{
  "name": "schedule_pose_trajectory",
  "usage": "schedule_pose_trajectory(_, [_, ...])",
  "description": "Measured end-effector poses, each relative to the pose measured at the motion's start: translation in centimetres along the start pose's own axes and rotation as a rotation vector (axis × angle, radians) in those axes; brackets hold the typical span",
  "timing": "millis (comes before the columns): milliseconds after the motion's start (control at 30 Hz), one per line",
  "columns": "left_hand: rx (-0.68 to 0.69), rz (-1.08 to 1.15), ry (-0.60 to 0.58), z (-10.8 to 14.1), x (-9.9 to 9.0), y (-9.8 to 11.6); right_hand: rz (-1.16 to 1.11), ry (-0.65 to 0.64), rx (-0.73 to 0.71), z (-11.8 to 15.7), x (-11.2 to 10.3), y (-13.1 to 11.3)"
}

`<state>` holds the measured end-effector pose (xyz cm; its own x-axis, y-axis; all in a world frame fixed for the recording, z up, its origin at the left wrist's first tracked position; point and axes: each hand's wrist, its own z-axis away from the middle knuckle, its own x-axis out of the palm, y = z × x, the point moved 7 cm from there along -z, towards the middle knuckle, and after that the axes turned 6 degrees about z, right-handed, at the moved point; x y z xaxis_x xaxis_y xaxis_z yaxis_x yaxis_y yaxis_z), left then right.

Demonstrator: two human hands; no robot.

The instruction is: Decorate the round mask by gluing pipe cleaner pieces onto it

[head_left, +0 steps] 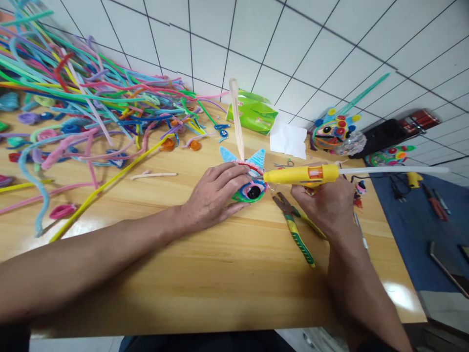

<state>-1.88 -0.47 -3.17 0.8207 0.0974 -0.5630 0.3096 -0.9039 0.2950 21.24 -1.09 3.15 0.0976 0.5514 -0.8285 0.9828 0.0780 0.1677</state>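
Note:
My left hand (216, 193) rests on the left side of a small pipe-cleaner face (249, 195), its fingers closed round it. The face has light-blue pointed ears (256, 159), a black eye and a green lower edge. A pale beige strip (236, 117) rises from its top. My right hand (328, 200) grips a yellow glue gun (302, 175), whose nozzle points left at the face's right side. A long white glue stick (394, 170) sticks out of the gun's back. Whether nozzle and face touch is unclear.
Pliers (293, 222) with green-yellow handles lie below the gun. A heap of coloured pipe cleaners (91, 102) covers the left back. Behind stand a green packet (252, 112), white paper (288, 139) and a decorated face (333, 132). A tiled wall (293, 44) bounds the wooden table (220, 283).

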Motion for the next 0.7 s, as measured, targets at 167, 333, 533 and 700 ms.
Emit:
schedule_pose_trajectory(167, [-0.022, 0.012, 0.0, 0.03, 0.07, -0.07, -0.005, -0.009, 0.013, -0.1, -0.12, 0.2])
schedule_pose_trajectory(333, [-0.025, 0.021, -0.002, 0.16, 0.18, -0.14, -0.014, -0.027, 0.021, -0.15, 0.0, 0.19])
schedule_pose_trajectory(533, [-0.026, 0.022, -0.003, 0.12, 0.12, -0.18, 0.013, -0.042, 0.023, -0.02, 0.24, 0.42])
schedule_pose_trajectory(700, [-0.028, 0.017, -0.009, 0.06, 0.06, -0.15, -0.008, -0.043, 0.023, -0.18, 0.18, 0.15])
